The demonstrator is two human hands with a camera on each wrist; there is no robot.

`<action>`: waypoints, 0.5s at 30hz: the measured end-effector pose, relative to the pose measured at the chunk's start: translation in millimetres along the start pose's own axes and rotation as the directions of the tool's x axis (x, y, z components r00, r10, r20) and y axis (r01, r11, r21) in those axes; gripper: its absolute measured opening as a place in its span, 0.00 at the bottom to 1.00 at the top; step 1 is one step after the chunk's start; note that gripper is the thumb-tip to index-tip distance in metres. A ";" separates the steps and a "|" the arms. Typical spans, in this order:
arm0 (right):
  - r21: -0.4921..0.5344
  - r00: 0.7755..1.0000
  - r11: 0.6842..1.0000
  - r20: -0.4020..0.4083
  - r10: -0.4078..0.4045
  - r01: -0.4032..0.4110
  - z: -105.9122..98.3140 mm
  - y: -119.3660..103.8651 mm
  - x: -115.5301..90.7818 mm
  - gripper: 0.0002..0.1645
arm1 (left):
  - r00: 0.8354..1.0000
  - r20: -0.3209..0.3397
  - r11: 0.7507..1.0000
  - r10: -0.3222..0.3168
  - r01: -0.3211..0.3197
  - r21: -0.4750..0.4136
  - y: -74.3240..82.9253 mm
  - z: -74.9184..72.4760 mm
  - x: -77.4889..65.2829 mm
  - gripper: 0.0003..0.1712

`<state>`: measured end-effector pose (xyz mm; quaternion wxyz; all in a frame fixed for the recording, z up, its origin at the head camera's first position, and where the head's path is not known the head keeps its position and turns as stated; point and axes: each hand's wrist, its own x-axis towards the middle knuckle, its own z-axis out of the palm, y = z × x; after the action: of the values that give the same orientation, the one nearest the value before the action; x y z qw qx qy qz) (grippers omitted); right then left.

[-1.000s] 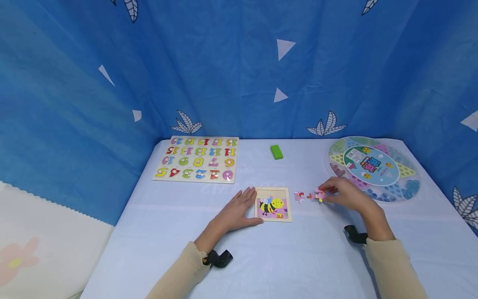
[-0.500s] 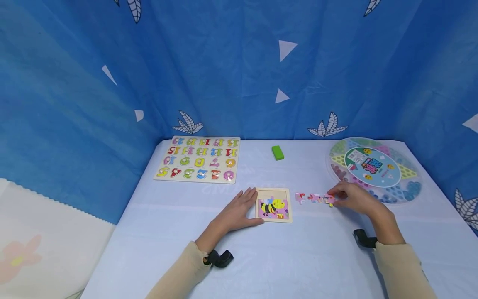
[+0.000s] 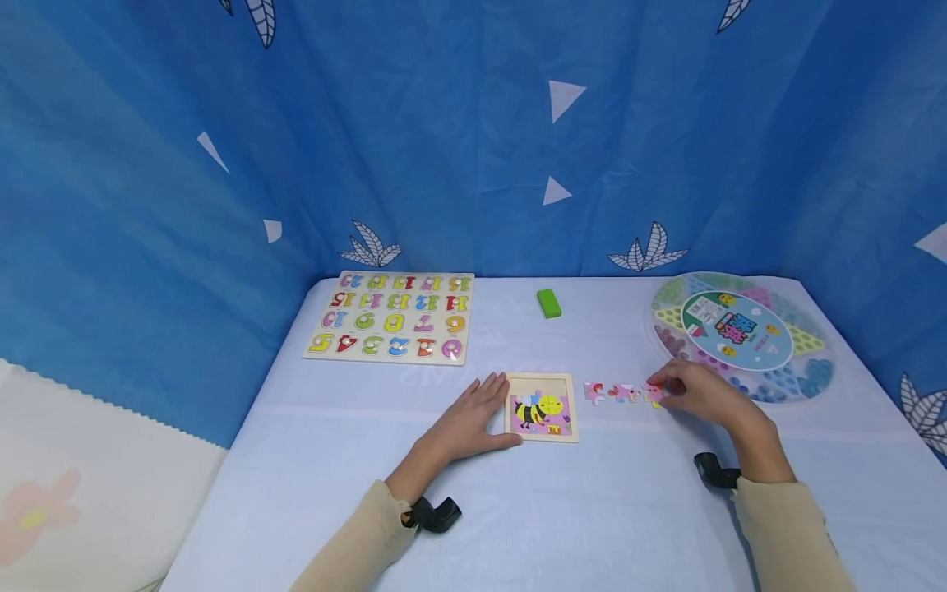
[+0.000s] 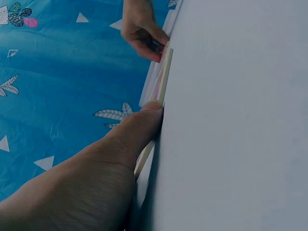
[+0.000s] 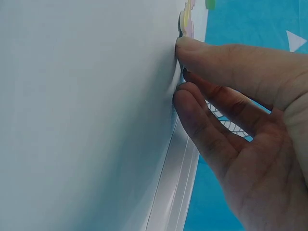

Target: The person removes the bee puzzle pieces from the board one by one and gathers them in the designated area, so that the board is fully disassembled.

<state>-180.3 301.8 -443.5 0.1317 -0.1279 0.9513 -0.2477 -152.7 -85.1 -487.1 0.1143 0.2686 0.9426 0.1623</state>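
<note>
Left hand (image 3: 466,419): mine, released, fingers extended, resting along the left side of the wooden frame (image 3: 542,440); thumb at its lower left corner.
Right hand (image 3: 703,393): mine, thumb and fingertips pinching the right end of a pink puzzle piece (image 3: 653,395) close to the table (image 3: 562,510).
Wooden frame: one, square, flat on the table between my two hands. Holds a bee picture (image 3: 534,411) in yellow, black and pink; a strip of bare wood shows along its far side.
Loose pieces: two more, pink with red marks, in a row with the pinched one. The left piece (image 3: 593,393) lies just beside the frame; the middle piece (image 3: 624,393) is near the pinched one, and whether those two touch I cannot tell.
Number board (image 3: 410,312): one, cream, coloured numerals upside down to me, far left.
Green block (image 3: 549,303): one, beyond the frame, well apart from it.
Round clear case (image 3: 773,349): one, far right, coloured contents, oval label on top; just beyond my right hand.
Backdrop (image 3: 444,148): blue cloth, white triangles and leaf prints.
Sleeves (image 3: 792,534): two, beige.
</note>
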 end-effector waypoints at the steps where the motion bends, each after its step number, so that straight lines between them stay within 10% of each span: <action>1: 0.001 1.000 1.000 0.003 0.002 -0.002 -0.1 -0.2 0.3 0.19 | 1.000 -0.002 1.000 0.001 -0.001 -0.001 0.2 -0.4 -0.2 0.56; 15: 0.008 1.000 1.000 0.012 0.010 -0.011 -0.4 -1.4 1.4 0.20 | 1.000 -0.003 1.000 -0.004 0.004 0.012 1.2 0.0 0.0 0.55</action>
<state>-181.5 300.4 -442.7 0.1390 -0.1238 0.9501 -0.2501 -152.2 -84.2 -486.6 0.1115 0.2672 0.9442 0.1567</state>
